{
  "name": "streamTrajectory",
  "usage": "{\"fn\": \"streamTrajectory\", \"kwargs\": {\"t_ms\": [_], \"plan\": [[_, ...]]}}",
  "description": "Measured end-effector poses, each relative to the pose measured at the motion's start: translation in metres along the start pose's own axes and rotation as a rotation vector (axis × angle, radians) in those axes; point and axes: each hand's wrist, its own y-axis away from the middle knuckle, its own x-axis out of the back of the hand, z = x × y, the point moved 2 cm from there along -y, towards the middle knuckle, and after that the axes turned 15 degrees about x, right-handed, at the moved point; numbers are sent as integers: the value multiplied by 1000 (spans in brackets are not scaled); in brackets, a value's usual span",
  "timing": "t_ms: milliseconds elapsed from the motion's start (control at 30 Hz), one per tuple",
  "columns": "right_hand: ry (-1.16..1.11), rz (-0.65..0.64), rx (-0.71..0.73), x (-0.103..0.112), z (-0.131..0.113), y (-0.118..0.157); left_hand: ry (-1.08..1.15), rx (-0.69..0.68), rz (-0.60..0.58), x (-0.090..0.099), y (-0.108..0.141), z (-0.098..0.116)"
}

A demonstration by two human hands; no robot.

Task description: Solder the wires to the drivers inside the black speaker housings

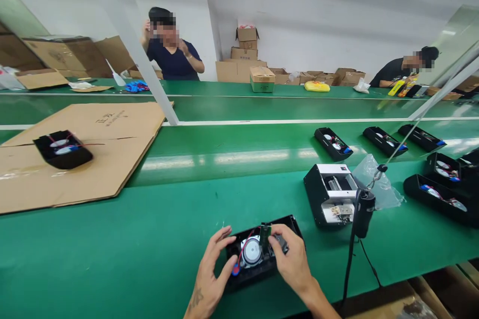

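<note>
Green circuit board (265, 236) sits pinched in your right hand (290, 255), between thumb and fingers, over the uncovered black speaker housing (258, 274) on the green bench (149, 249) before you. Your left hand (211, 270) curves wide at the housing's left end, thumb beside the blue connector (235, 269). To the right stands a black-and-white machine (316, 197), a black corded tool (364, 214) hanging near it; similar housings (331, 148) lie beyond.

left hand (212, 268): bare, slim tapering fingers, just beyond the tattoo | tattoo (195, 299): dark, irregular, broken patches on left wrist (200, 305), design too blurred to read | right hand (292, 258): bare, right of the tattoo | right forearm (320, 301): uncovered where visible
</note>
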Motion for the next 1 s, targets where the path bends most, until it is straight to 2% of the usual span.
{"fn": "streamTrajectory", "kwargs": {"t_ms": [67,133,200,267,333,433,600,767,867,1000], "plan": [[-32,-67,14,7,5,-5,-116,-65,-3,2,7,9],[-84,-162,102,13,5,-6,-251,-158,-32,3,13,20],[-78,-328,263,17,1,-3,-365,-285,-63,3,16,30],[23,-538,393,20,-2,0,-456,-382,-91,1,18,37],[160,-716,425,21,-2,3,-542,-421,-130,-4,18,38],[259,-872,391,21,-3,1,-644,-464,-152,-18,18,30],[268,-964,395,11,-7,-10,-677,-526,-95,-35,17,15],[225,-999,418,8,-9,-18,-652,-513,-51,-37,17,10],[220,-1011,414,11,-11,-21,-703,-499,-76,-36,18,11],[232,-1104,341,13,-19,-24,-742,-538,-102,-36,19,16]]}}
